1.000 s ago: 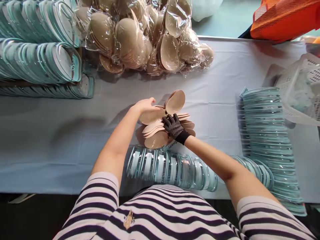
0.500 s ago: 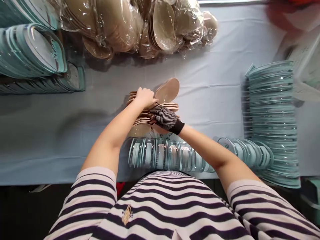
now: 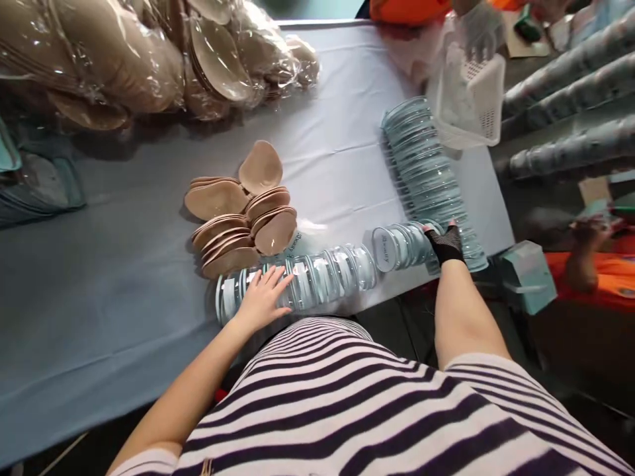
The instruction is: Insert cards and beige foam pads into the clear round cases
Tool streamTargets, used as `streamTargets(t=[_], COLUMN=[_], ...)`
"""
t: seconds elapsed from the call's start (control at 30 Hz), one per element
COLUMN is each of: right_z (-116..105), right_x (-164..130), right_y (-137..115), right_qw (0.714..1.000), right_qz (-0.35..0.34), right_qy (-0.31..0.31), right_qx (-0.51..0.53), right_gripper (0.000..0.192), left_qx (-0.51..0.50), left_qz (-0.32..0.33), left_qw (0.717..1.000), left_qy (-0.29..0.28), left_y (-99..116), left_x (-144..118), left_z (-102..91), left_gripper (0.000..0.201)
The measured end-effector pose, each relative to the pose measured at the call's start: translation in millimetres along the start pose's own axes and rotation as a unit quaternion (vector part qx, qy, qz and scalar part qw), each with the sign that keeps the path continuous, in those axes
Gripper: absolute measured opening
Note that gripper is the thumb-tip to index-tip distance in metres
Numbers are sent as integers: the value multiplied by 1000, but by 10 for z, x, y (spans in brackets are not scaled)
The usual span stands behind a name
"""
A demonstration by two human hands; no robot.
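Observation:
My bare left hand (image 3: 265,297) lies with fingers spread on a row of clear plastic cases (image 3: 322,277) along the table's near edge. Just beyond it, several beige bra cups (image 3: 218,198) lie in overlapping stacks, untouched by either hand. To the right, my right hand (image 3: 445,243) wears a dark fingerless glove and reaches to the end of a shorter row of clear cases (image 3: 389,248). Its visible fingertips are apart, touching or very near the cases; some fingers are hidden. A long column of nested clear cases (image 3: 426,158) runs away from that hand.
Plastic-wrapped beige cups (image 3: 218,59) fill the far left of the blue-grey table cover (image 3: 124,264). More clear cases (image 3: 44,185) stand at the left edge. A white basket (image 3: 489,119) sits at the far right, near a co-worker's gloved hand (image 3: 479,33). Another person's hand (image 3: 585,258) is at right.
Both hands have left the beige cups. My left hand has come back onto the near row of cases, my right hand has swung right to the other cases. The view has turned right.

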State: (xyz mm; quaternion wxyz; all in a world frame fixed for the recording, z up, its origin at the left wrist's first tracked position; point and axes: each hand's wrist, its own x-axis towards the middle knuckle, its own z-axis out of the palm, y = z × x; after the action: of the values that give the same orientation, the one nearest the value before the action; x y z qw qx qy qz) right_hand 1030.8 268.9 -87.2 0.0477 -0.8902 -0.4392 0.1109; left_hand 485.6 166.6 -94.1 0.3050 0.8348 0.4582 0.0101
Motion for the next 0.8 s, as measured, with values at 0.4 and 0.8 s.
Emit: streamTargets(t=[0.4, 0.8], right_z=[557, 646], right_x=[-1189, -1782], right_y=[-492, -1110], right_qw=[996, 949], right_qz=[-72, -311], right_qy=[-54, -16], right_qx=[9, 46], right_gripper=[75, 58], left_qx=[69, 49], left_qz=[-26, -97], left_qw=[997, 984], left_qy=[9, 139], left_y=[-359, -243], left_x=[-735, -1146], left_z=[142, 255], left_gripper=[76, 58])
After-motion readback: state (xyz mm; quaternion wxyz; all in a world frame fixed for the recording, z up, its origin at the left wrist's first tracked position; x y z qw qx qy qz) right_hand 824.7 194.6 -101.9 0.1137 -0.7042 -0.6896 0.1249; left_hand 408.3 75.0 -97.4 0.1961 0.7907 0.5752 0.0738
